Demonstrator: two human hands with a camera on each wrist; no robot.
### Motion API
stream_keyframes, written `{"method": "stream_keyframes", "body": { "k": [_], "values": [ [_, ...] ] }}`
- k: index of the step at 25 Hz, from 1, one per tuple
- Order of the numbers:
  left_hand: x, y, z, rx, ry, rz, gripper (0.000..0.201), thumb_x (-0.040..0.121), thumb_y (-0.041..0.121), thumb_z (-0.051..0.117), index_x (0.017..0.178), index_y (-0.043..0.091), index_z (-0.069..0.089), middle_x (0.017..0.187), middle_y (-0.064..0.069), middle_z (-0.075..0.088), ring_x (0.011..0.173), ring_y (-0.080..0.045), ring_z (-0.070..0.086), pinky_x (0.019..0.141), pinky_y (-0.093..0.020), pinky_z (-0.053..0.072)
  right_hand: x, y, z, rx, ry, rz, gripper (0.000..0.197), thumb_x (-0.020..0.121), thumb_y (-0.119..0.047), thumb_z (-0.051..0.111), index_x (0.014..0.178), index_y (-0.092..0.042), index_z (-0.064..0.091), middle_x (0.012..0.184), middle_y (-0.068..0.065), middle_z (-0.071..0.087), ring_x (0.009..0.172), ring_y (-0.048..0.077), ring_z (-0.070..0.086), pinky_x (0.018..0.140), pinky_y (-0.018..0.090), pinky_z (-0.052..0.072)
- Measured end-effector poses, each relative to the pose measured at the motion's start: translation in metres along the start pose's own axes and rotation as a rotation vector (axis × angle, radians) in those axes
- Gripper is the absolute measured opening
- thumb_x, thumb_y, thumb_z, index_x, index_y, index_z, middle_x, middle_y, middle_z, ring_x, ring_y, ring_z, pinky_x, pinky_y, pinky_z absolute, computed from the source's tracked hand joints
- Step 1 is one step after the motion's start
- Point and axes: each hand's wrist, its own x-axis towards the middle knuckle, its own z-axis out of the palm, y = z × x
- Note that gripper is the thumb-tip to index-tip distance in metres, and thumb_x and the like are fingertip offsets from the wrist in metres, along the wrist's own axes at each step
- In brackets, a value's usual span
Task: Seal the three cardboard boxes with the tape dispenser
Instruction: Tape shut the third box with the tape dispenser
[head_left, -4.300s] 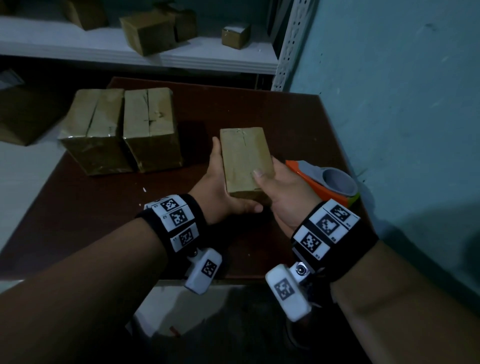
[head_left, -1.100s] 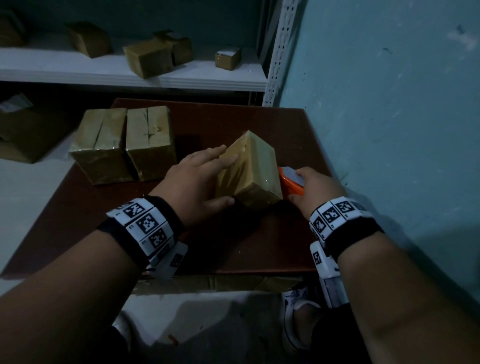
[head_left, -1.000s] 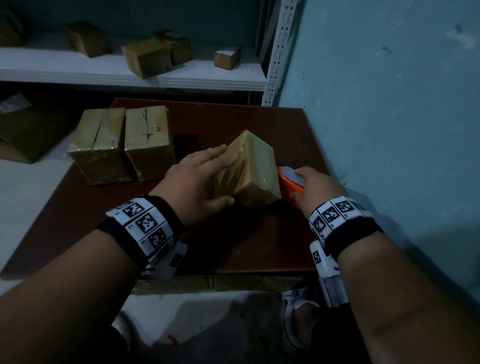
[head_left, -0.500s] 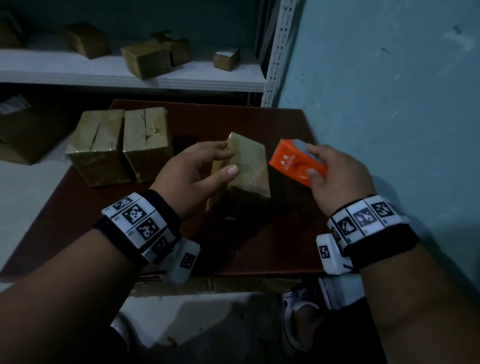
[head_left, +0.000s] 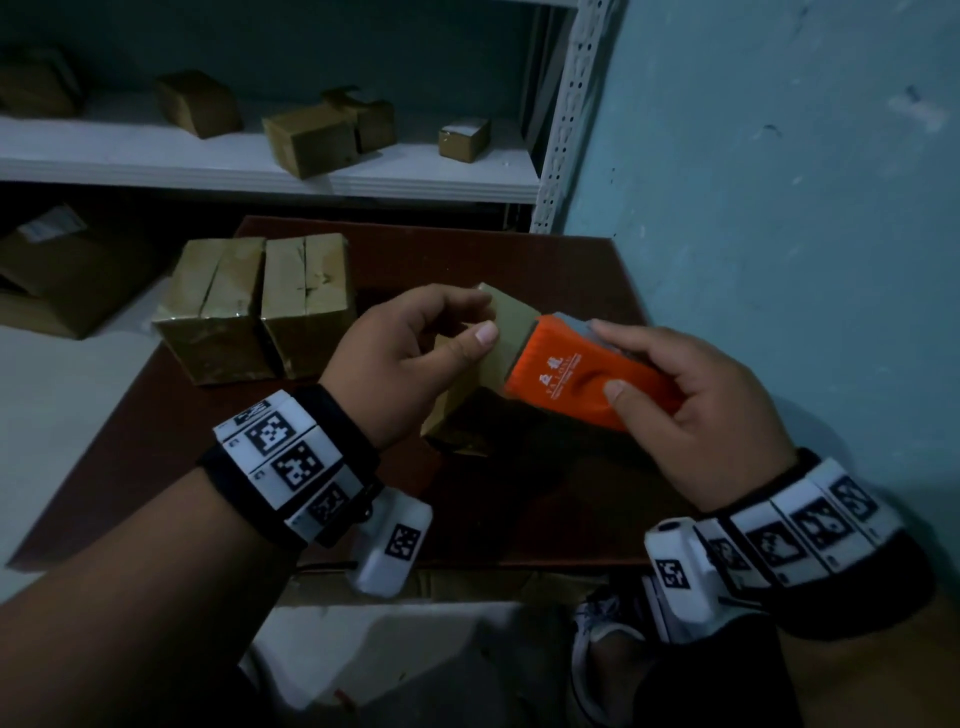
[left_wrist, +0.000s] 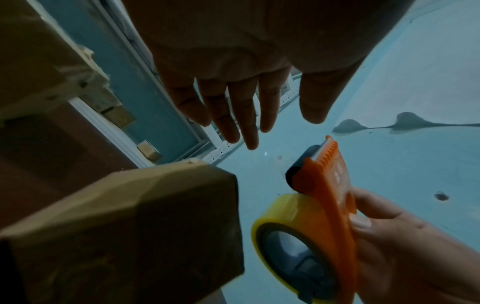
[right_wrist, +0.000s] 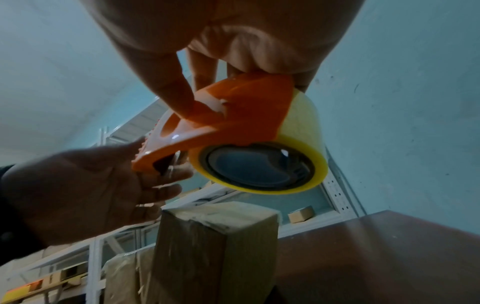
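I stand at a dark brown desk (head_left: 545, 509) in a dim room. A white shelf (head_left: 260, 171) with small boxes is behind it, and a blue wall (head_left: 779, 208) is on the right. Two boxes (head_left: 260, 317) sit side by side at the back left of the desk. My left hand (head_left: 410, 364) has a loose, spread grip and holds nothing, just above the third box (head_left: 511, 332), which stands on end. My right hand (head_left: 701, 410) grips the orange tape dispenser (head_left: 582, 379), nose pointing left at that box. Only the wrist views show its yellow tape roll (right_wrist: 298, 133).
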Motion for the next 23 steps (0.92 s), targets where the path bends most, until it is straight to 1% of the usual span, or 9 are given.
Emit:
{"method": "stream_keyframes", "body": {
  "k": [2, 4, 7, 10, 13, 15, 17, 20, 23],
  "values": [
    [0.001, 0.003, 0.004, -0.065, -0.055, -0.038, 0.061, 0.085, 0.062, 0.066, 0.133, 0.023, 0.069, 0.122, 0.008, 0.075, 0.117, -0.008, 0.068, 0.104, -0.047, 0.055, -0.001, 0.001, 0.002, 0.038, -0.021, -0.007, 0.047, 0.092, -0.032, 0.066, 0.139, -0.034, 0.066, 0.127, -0.014, 0.069, 0.115, -0.001, 0.063, 0.093, 0.016, 0.049],
    [0.001, 0.007, 0.007, -0.123, -0.092, -0.058, 0.054, 0.088, 0.056, 0.068, 0.13, 0.022, 0.071, 0.121, 0.006, 0.076, 0.117, -0.009, 0.069, 0.105, -0.044, 0.055, -0.003, 0.002, 0.002, 0.085, -0.017, -0.021, 0.046, 0.092, -0.029, 0.066, 0.138, -0.032, 0.067, 0.127, -0.014, 0.07, 0.114, -0.001, 0.064, 0.092, 0.014, 0.05],
    [0.001, 0.016, 0.007, -0.18, -0.146, -0.058, 0.03, 0.096, 0.042, 0.068, 0.111, 0.017, 0.076, 0.107, 0.001, 0.079, 0.104, -0.015, 0.074, 0.096, -0.035, 0.057, -0.004, 0.001, -0.001, 0.127, -0.015, -0.044, 0.044, 0.092, -0.026, 0.067, 0.136, -0.03, 0.068, 0.126, -0.016, 0.07, 0.113, -0.002, 0.065, 0.091, 0.01, 0.048],
    [0.0, 0.023, 0.009, -0.153, -0.147, -0.043, 0.025, 0.088, 0.04, 0.067, 0.09, 0.016, 0.073, 0.092, 0.0, 0.079, 0.091, -0.017, 0.075, 0.085, -0.032, 0.058, -0.005, 0.0, -0.002, 0.144, -0.023, -0.054, 0.042, 0.092, -0.024, 0.066, 0.134, -0.03, 0.069, 0.123, -0.016, 0.071, 0.109, -0.003, 0.066, 0.087, 0.006, 0.046],
    [-0.002, 0.024, 0.014, -0.1, -0.108, -0.047, 0.025, 0.084, 0.043, 0.069, 0.084, 0.018, 0.072, 0.085, 0.001, 0.078, 0.083, -0.015, 0.074, 0.079, -0.033, 0.058, -0.005, -0.002, -0.004, 0.105, -0.026, -0.052, 0.042, 0.093, -0.044, 0.064, 0.132, -0.031, 0.069, 0.119, -0.018, 0.072, 0.105, -0.005, 0.066, 0.084, 0.007, 0.048],
    [-0.003, 0.025, 0.016, -0.024, -0.084, -0.051, 0.02, 0.087, 0.041, 0.071, 0.082, 0.022, 0.072, 0.084, 0.003, 0.078, 0.081, -0.014, 0.074, 0.077, -0.035, 0.059, -0.003, -0.005, -0.006, -0.012, -0.023, -0.037, 0.056, 0.089, -0.067, 0.059, 0.133, -0.034, 0.068, 0.111, -0.024, 0.069, 0.096, -0.009, 0.066, 0.079, 0.007, 0.05],
    [-0.005, 0.027, 0.019, 0.063, -0.057, -0.04, 0.013, 0.092, 0.035, 0.073, 0.082, 0.027, 0.071, 0.083, 0.005, 0.076, 0.079, -0.01, 0.073, 0.074, -0.032, 0.059, 0.0, -0.006, -0.008, -0.134, -0.034, -0.018, 0.07, 0.083, -0.081, 0.054, 0.136, -0.037, 0.067, 0.101, -0.025, 0.067, 0.084, -0.01, 0.063, 0.076, 0.007, 0.045],
    [-0.008, 0.031, 0.021, 0.225, -0.022, -0.007, 0.014, 0.093, 0.034, 0.074, 0.08, 0.036, 0.067, 0.083, 0.014, 0.072, 0.08, -0.002, 0.068, 0.071, -0.023, 0.053, 0.004, -0.004, -0.013, -0.155, -0.098, 0.035, 0.074, 0.076, -0.09, 0.054, 0.129, -0.042, 0.071, 0.105, -0.024, 0.073, 0.087, -0.007, 0.066, 0.079, 0.011, 0.047],
    [-0.009, 0.029, 0.013, 0.287, 0.05, -0.045, 0.013, 0.092, 0.036, 0.075, 0.081, 0.031, 0.071, 0.081, 0.014, 0.072, 0.079, 0.0, 0.067, 0.065, -0.017, 0.05, 0.003, 0.002, -0.022, -0.111, -0.096, 0.112, 0.066, 0.069, -0.085, 0.065, 0.118, -0.042, 0.075, 0.096, -0.023, 0.072, 0.085, -0.007, 0.066, 0.076, 0.013, 0.049]
  ]
}}
